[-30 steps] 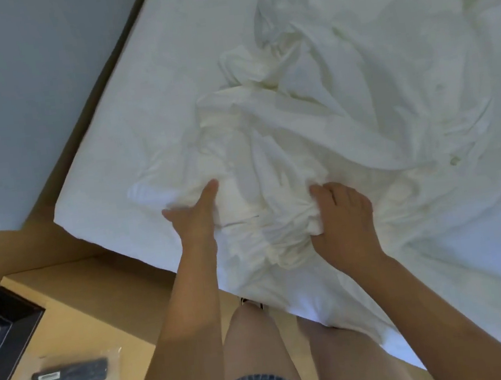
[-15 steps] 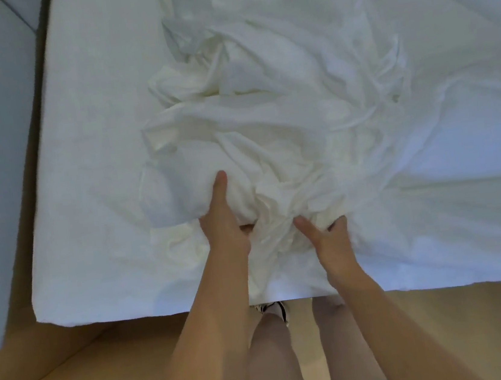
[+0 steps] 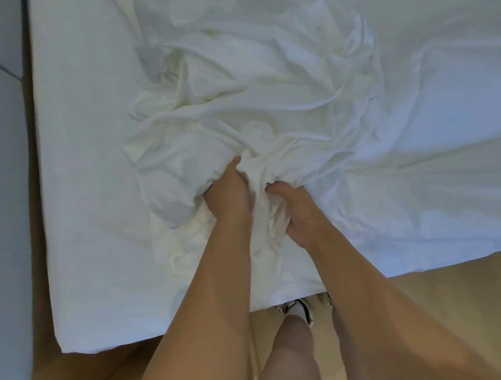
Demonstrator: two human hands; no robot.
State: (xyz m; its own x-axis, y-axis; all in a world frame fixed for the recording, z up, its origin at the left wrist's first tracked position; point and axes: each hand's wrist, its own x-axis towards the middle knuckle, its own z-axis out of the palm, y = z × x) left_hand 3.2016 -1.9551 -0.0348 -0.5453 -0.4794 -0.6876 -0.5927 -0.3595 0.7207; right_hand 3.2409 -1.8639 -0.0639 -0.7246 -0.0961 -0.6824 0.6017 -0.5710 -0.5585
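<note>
Closer together now, left hand [image 3: 227, 194], right hand [image 3: 303, 212], grips clutching crumpled white sheet [image 3: 266, 99]

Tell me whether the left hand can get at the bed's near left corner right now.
Probably yes: only flat bedding lies between the left hand and the corner. It grips the crumpled sheet, though, so it would have to let go first.

fingers [image 3: 235, 164] buried in sheet [image 3: 263, 99], bed [image 3: 83, 178] cropped

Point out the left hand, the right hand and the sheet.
left hand [image 3: 227, 192], head view, back of the hand.
right hand [image 3: 301, 210], head view, base of the thumb.
sheet [image 3: 263, 99], head view, bunched middle folds.
</note>
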